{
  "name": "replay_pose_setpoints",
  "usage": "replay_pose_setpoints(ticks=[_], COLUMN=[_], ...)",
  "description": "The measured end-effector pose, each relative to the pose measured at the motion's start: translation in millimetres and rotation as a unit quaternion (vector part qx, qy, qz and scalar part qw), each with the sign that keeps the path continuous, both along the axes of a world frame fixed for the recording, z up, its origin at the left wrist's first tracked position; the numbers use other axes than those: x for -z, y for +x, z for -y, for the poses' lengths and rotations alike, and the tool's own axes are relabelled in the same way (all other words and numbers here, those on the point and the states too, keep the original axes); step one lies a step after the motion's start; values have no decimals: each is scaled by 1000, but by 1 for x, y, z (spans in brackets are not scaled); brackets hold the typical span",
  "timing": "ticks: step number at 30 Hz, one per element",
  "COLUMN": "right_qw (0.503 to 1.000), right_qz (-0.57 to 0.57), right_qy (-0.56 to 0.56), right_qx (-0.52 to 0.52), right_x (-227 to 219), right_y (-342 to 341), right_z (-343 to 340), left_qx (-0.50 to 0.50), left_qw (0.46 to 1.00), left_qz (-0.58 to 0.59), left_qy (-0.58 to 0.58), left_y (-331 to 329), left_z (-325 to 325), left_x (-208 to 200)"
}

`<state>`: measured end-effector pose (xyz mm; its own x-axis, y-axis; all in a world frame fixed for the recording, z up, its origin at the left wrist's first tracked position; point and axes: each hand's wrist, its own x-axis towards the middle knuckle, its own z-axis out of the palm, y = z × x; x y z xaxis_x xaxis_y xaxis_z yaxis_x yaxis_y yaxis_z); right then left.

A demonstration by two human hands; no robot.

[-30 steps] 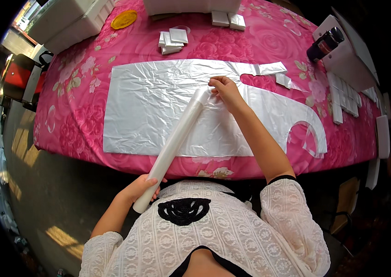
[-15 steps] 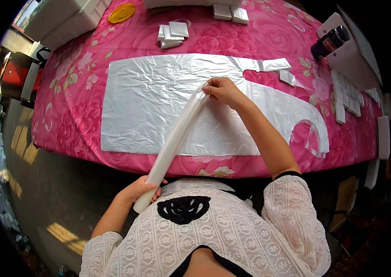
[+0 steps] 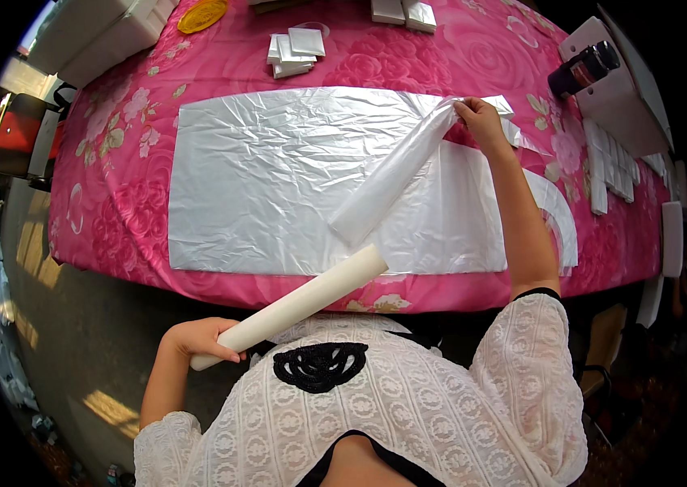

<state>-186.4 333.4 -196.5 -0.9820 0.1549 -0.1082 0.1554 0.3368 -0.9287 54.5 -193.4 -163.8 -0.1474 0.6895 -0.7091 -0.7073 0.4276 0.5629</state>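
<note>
My left hand [image 3: 196, 336] is wrapped around the lower end of a smooth white tube [image 3: 303, 304], which slants up to the right over the table's front edge. Up at the far right, my right hand [image 3: 481, 122] pinches the end of a loose roll of thin translucent plastic film [image 3: 396, 180]. That film is apart from the tube, its lower end resting on the sheets. Beneath lies a flat, shiny, silvery-white plastic apron [image 3: 246, 178], wrinkled, with cut-out curves and straps on its right side. My right forearm hides part of it.
A pink floral cloth [image 3: 116, 211] covers the table. Small folded silvery packets [image 3: 295, 50] lie at the back, with white ones [image 3: 404, 15] beyond. A dark bottle [image 3: 583, 71], a white box [image 3: 627, 89] and more packets [image 3: 609, 166] stand right; a yellow dish [image 3: 202, 15] sits back left.
The plastic film has come off the white tube. My right hand has carried it up and right, while my left hand has moved slightly left and the tube has tipped lower.
</note>
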Motion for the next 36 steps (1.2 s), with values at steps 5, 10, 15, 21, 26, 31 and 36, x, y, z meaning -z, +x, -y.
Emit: replay_pose_setpoints(ticks=[5, 10, 15, 21, 26, 31, 36], right_qw=[997, 993, 989, 990, 963, 891, 904], right_qz=[44, 24, 60, -25, -50, -185, -178], right_qy=[-8, -9, 36, 133, 163, 306, 352], right_qx=[-68, -114, -129, -43, -211, -279, -168], right_x=[-12, -4, -7, -3, -56, -29, -26], right_y=[3, -7, -13, -12, 73, 151, 137], right_z=[69, 93, 97, 96, 136, 145, 86], left_qx=[139, 54, 121, 233, 225, 210, 191], left_qw=[887, 671, 573, 608, 601, 605, 643], left_qz=[-428, -728, -808, -759, -766, -766, -741], left_qy=[-99, -129, 65, 13, -33, -56, -13], left_y=[-77, -112, -99, -75, -54, -41, -44], left_z=[-68, -122, -143, -161, -165, -174, -170], left_x=[-39, -25, 16, 28, 34, 33, 27])
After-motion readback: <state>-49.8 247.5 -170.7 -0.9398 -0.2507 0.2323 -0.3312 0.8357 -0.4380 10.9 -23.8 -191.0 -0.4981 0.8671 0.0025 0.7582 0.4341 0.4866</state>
